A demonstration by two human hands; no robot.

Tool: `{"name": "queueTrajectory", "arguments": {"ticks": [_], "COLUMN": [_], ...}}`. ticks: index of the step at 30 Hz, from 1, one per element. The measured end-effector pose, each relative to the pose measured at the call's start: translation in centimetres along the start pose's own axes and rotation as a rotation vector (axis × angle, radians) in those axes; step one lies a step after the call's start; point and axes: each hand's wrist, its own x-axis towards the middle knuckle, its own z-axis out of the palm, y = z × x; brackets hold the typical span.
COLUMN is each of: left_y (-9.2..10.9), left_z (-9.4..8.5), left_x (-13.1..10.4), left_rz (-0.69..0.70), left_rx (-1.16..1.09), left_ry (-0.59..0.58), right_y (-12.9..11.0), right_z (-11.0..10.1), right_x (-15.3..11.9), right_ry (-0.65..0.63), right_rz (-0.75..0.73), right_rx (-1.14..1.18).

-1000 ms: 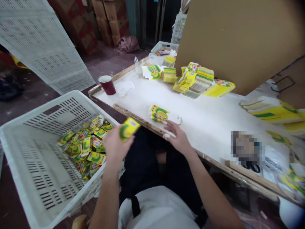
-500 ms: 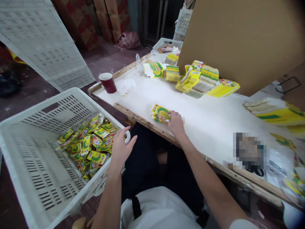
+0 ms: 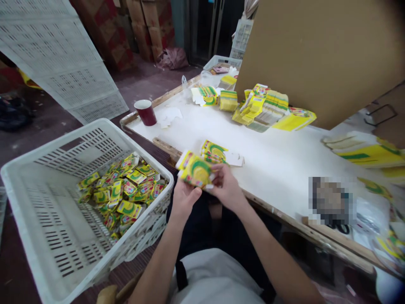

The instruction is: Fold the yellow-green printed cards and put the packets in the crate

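"Down on the left, what's in that white crate (image 3: 76, 221)?"

"Small yellow-and-green packets (image 3: 126, 209), heaped loose. Right of it, a dark red mug (image 3: 147, 115) stands towards the left end of the worktop (image 3: 185, 130)."

"And the left hand (image 3: 185, 198)?"

"It grips a yellow carton (image 3: 196, 169) near the worktop's front edge. That's blurred, so I can't tell whether it's one piece or two."

"What's just beyond it?"

"A small pile of similar cartons (image 3: 215, 151), lying flat on the worktop."

"The right hand (image 3: 228, 188)?"

"Also grasping the yellow carton, by its right end."

"Farther over?"

"Bundled cartons (image 3: 275, 103) at the back, before a big brown board (image 3: 316, 55)."
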Motion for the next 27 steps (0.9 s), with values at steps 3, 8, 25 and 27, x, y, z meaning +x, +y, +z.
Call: {"name": "queueTrajectory", "arguments": {"ticks": [3,8,25,27], "left_y": [0.6,2.0,0.8,1.5], "left_z": [1.5,2.0,0.5,0.0], "left_x": [0.0,0.4,0.7,0.5], "left_rz": [-0.017,-0.012,0.021,0.099], "left_rx": [-0.231,-0.412,0.163,0.255], "left_ry": [0.196,0.319,0.31,0.341], "right_y": [-0.8,-1.8,-0.6,-0.9], "right_z": [2.2,3.4,-1.2,-2.1], "right_x": [-2.1,-3.5,-1.9,-1.7], "right_ry": [-0.138,-0.212,0.115,0.239], "right_rz": [0.063,-0.012,-0.124,-0.219], "right_rx": [0.242,0.26,-0.21,-0.362]}}
